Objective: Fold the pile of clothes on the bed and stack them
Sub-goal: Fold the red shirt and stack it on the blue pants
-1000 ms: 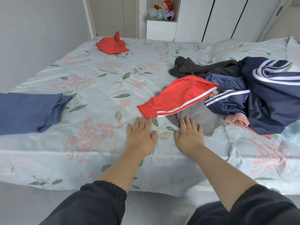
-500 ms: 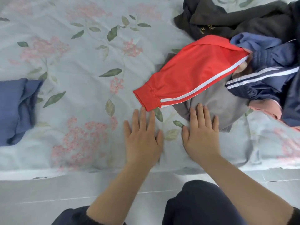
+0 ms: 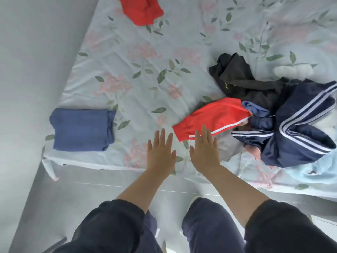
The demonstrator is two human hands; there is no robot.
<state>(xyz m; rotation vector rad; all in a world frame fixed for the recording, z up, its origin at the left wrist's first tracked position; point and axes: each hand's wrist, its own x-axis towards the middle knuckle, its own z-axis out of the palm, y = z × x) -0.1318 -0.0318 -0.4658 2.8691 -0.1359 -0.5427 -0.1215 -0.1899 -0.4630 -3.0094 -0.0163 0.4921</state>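
Note:
A loose pile of clothes lies on the right of the bed: a red sleeve with white stripes (image 3: pixel 213 117), a navy striped track jacket (image 3: pixel 299 125), a dark garment (image 3: pixel 237 77), a grey piece (image 3: pixel 228 147) and a bit of pink (image 3: pixel 253 150). A folded blue garment (image 3: pixel 82 129) sits at the left near the bed's front edge. My left hand (image 3: pixel 160 152) and my right hand (image 3: pixel 205 150) are flat, fingers straight, side by side near the front edge. The right fingertips overlap the red cuff. Neither hand holds anything.
A red folded garment (image 3: pixel 142 10) lies at the far side of the floral bedsheet (image 3: pixel 142 70). A pale wall runs along the left. A light blue cloth (image 3: pixel 319 170) lies at the right front edge. Below the edge are my legs and the floor.
The view has pulled back and tilted, so more of the bed shows. Both hands stay flat and side by side; the right fingertips now overlap the red cuff instead of the grey piece.

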